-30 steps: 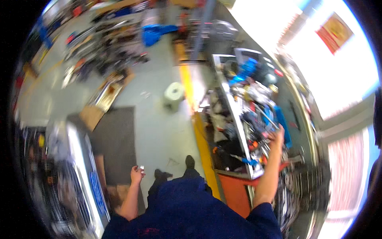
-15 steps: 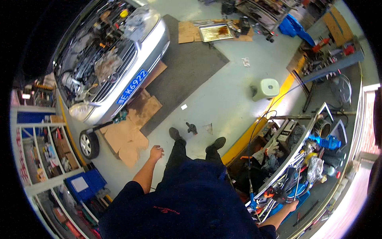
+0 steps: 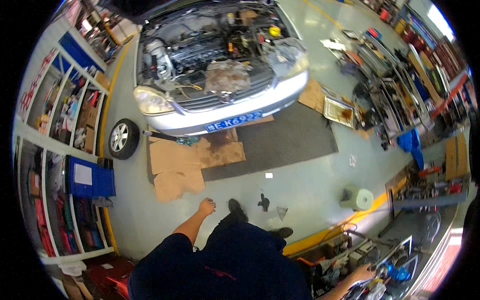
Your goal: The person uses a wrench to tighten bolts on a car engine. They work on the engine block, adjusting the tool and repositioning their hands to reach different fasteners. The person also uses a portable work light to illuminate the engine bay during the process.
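My left hand hangs in front of me over the floor, its fingers loosely bent and a little apart, with nothing visible in them. On the right, my right hand reaches over the tool cart, close to a bright blue part. Its fingers blend into the clutter, so whether they hold anything is unclear. Beside the hand lies crumpled clear plastic among tools. On the floor ahead of my shoes lie a small black tool or part and a greyish triangular scrap.
A silver car with its hood raised stands ahead, cardboard and a dark mat before it. A wheel stands at left near shelves. At right are a pale green stool and a metal tray.
My view has swung left toward the car, and the cart has slid toward the lower right. My right hand now appears nearer the blue part; my left hand still hangs loosely.
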Motion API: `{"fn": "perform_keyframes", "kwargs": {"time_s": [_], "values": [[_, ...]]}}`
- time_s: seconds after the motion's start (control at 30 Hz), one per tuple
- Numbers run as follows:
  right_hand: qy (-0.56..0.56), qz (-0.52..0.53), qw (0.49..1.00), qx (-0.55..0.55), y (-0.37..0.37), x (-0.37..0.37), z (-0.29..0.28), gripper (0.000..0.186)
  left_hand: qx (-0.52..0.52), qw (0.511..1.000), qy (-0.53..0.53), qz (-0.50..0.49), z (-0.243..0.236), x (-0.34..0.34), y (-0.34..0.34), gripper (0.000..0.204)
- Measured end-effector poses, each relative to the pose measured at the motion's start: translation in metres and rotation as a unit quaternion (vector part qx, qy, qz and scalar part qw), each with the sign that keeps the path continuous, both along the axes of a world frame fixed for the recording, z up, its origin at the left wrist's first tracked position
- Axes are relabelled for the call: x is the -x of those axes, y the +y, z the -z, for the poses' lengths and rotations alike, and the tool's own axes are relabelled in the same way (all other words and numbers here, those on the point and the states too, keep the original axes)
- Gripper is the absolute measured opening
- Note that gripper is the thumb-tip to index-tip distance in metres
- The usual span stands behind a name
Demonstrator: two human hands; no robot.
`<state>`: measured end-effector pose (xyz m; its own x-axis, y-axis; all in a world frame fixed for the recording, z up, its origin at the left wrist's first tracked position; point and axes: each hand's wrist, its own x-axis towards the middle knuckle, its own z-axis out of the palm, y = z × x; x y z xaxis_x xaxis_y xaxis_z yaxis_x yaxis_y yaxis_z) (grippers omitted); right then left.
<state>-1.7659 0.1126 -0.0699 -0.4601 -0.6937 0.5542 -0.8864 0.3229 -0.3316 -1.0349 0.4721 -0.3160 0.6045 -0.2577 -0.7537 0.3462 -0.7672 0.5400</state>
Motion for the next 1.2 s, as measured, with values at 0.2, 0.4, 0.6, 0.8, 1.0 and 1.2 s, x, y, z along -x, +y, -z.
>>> {"fn": "perform_keyframes", "kwargs": {"time_s": [0.2, 0.4, 0.6, 0.8, 1.0, 1.2], "values": [[-0.334, -0.299, 0.882, -0.144, -0.032, -0.256, 0.062, 0.02, -0.044, 0.999, 0.018, -0.011, 0.002, -0.082, 0.03, 0.036], [-0.35, -0.539, 0.684, -0.345, 0.004, -0.562, 0.043, 0.029, 0.146, 0.972, 0.054, -0.175, -0.006, -0.123, -0.024, 0.042], [-0.201, -0.827, 0.395, -0.347, 0.046, -0.803, -0.009, 0.05, 0.468, 0.846, 0.125, -0.224, -0.096, -0.161, -0.162, 0.066], [-0.147, -0.938, 0.175, -0.259, 0.04, -0.949, -0.05, 0.071, 0.628, 0.677, 0.178, -0.34, -0.231, -0.244, -0.211, 0.087], [-0.187, -0.908, 0.194, -0.321, 0.031, -1.06, -0.04, 0.078, 0.597, 0.698, 0.035, -0.394, -0.334, -0.293, -0.212, 0.098], [-0.515, -0.354, 0.084, -0.776, 0.041, -1.112, 0.019, 0.094, 0.409, 0.826, -0.326, -0.211, -0.332, -0.32, -0.216, 0.079]]}}
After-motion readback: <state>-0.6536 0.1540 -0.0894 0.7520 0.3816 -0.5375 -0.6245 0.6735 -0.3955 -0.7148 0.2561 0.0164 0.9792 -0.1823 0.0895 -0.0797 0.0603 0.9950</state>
